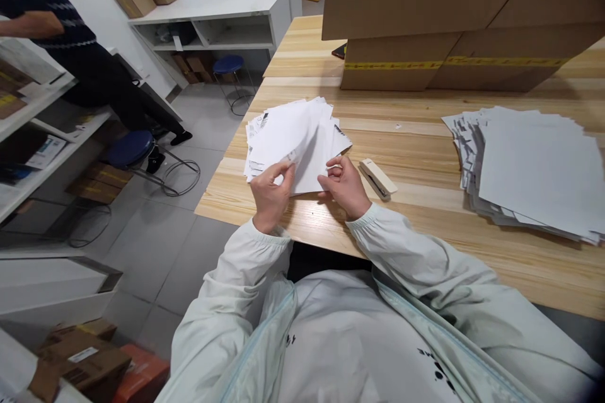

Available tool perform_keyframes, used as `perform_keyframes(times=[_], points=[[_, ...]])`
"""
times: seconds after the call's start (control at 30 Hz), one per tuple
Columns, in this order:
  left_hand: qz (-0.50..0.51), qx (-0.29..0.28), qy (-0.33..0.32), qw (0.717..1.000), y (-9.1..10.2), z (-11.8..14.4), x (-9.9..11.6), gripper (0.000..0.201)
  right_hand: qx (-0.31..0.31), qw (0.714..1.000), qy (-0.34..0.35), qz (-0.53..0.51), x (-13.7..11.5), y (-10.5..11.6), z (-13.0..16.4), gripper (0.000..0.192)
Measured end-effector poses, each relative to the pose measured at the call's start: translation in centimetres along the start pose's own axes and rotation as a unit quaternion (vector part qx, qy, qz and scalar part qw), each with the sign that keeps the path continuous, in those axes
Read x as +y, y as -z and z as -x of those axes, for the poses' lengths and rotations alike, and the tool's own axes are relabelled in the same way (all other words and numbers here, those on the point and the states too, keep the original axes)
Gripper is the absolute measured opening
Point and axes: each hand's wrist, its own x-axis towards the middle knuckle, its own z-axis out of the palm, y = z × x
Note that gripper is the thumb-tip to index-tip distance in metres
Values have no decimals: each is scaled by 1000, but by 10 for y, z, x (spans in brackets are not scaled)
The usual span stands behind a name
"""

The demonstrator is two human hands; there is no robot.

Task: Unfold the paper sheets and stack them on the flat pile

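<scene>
Just left of the stapler point(377, 179), the left hand point(270, 194) pinches a sheet's near edge while the right hand point(344, 187), fingers curled, steadies the paper stack point(293, 135); the paper looks thin, floppy, slippery, best gripped at corners.

Packing office or stockroom, wooden table point(425, 157) with paper stacks point(534, 170), stapler point(377, 178), cartons point(454, 12) at its far edge, shelves point(222, 22) beyond, stools point(130, 148) left.
</scene>
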Motion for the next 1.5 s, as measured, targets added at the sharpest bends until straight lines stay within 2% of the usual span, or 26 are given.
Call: perform_keyframes(times=[0.1,0.17,0.23,0.3,0.37,0.43,0.5,0.57,0.63,0.67,0.7,0.77,0.8,0.83,0.87,0.93,1.0,1.1,1.17,1.27,1.37,1.43,1.5], points=[[-41,79,-124,988,11,-11,7,13,5,998,51,36,-6,-9,-23,25],[-70,91,-212,971,20,-11,16,14,-8,991,79,111,-11,-11,-35,14],[-98,75,-287,950,27,0,27,19,-3,972,122,203,-19,-4,-38,11],[-111,40,-338,934,30,18,36,25,16,966,139,218,-29,10,-27,23],[-89,-18,-349,933,28,42,41,26,-3,988,88,131,-35,29,-4,49],[-14,-110,-286,952,21,67,46,22,-52,998,14,44,-36,49,23,65],[100,-229,-141,958,12,87,53,19,-78,996,-5,32,-30,64,47,64],[209,-328,0,921,5,100,63,17,-59,997,18,51,-20,75,62,54],[279,-365,52,887,3,104,73,16,-13,998,46,46,-11,84,71,46],[299,-345,57,888,5,102,76,20,10,998,54,36,-8,89,73,44],[312,-298,66,900,7,99,78,25,26,998,55,25,-6,94,74,42],[324,-159,120,925,11,88,76,39,22,999,39,7,-8,104,77,40],[334,-104,166,922,12,82,74,44,5,1000,27,2,-9,108,79,39],[350,-79,217,908,11,76,72,49,-15,1000,17,3,-11,111,81,37],[371,-86,266,885,9,70,69,54,-39,999,10,11,-13,113,83,36],[413,-137,331,837,1,61,63,61,-78,996,10,33,-16,112,85,35],[435,-149,349,817,-10,56,57,63,-97,995,16,30,-16,109,85,41],[438,-89,331,831,-20,55,47,59,-96,995,25,-2,-12,106,83,68],[433,-70,322,839,-21,56,43,58,-86,995,44,14,-8,106,82,75],[423,-105,317,842,-18,60,44,54,-52,993,93,51,1,106,81,70],[424,-146,323,833,-19,67,50,51,21,986,143,81,9,103,80,66],[430,-158,329,826,-21,72,54,51,84,968,184,147,11,102,79,61],[431,-161,339,821,-24,75,56,54,125,939,224,231,11,103,78,53]])
